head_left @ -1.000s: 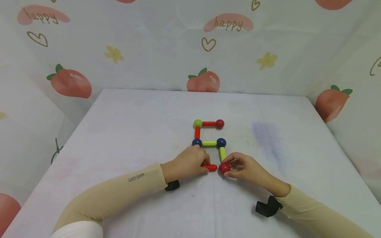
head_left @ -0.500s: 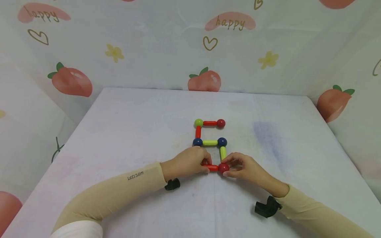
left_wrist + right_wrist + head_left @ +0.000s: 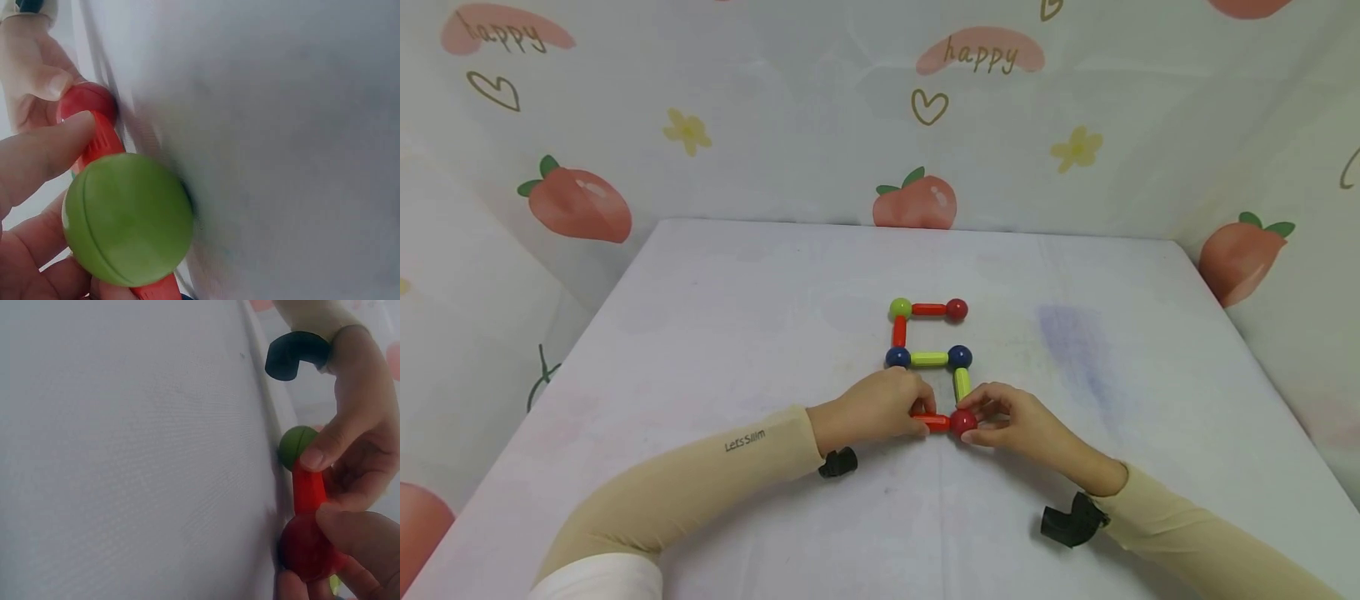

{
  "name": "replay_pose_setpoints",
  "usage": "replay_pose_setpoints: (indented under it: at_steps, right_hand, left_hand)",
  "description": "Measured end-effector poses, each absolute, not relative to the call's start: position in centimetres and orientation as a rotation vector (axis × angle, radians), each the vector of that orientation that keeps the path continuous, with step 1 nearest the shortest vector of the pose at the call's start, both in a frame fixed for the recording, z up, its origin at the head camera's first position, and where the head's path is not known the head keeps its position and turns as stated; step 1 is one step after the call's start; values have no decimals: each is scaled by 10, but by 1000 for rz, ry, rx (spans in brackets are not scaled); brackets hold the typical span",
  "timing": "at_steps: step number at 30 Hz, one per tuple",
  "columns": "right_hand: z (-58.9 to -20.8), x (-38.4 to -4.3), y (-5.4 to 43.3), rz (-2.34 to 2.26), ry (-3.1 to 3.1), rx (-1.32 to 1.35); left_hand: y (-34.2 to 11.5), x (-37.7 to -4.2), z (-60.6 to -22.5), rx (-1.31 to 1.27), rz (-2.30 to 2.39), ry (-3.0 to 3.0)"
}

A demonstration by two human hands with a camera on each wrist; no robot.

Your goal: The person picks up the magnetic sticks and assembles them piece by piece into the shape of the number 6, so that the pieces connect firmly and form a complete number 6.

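Between the thumb and fingers of my left hand (image 3: 880, 406) is a red magnetic rod (image 3: 937, 423). The rod's right end meets a red ball (image 3: 963, 422), which my right hand (image 3: 1021, 422) pinches from the right. A green ball (image 3: 128, 219) sits at the rod's other end in the left wrist view; in the head view the left hand hides it. Another red rod (image 3: 159, 289) shows past that ball. From the held red ball a yellow-green rod (image 3: 962, 384) runs back to a dark blue ball (image 3: 959, 357).
Farther back, a second blue ball (image 3: 897, 357), a yellow-green rod (image 3: 929, 359), a lime ball (image 3: 900, 308), red rods and another red ball (image 3: 957, 309) continue the flat figure. It lies on a white-covered table (image 3: 760, 283), with a printed curtain (image 3: 805, 108) behind.
The small gap between the left hand's red rod and the red ball has closed; they now meet. Both hands keep their grips and have barely moved in the last half second.
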State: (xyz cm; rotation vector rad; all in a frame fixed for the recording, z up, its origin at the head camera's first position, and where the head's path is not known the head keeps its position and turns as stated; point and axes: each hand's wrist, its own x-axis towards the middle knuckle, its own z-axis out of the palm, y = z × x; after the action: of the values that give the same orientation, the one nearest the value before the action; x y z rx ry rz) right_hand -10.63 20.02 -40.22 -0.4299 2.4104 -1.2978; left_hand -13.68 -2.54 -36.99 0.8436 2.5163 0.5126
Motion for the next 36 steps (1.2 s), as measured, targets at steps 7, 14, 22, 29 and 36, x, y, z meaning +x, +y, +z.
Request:
replay_pose_setpoints:
  at_steps: [7, 14, 22, 29, 36]
  right_hand:
    - [-401, -108, 202, -1300, 2390, -455]
    - [-390, -118, 211, -1272, 2426, -413]
    - [-388, -137, 200, -1319, 2300, -176]
    - [-387, -147, 184, -1196, 2363, -36]
    - [-388, -153, 182, -1166, 2350, -7]
  left_hand:
    - [-23, -137, -372, 884, 481, 2532]
    - [-24, -138, -372, 887, 498, 2520]
    - [-25, -137, -370, 891, 511, 2522]
    - [-26, -138, -371, 889, 532, 2512]
    - [-26, -138, -371, 880, 526, 2510]
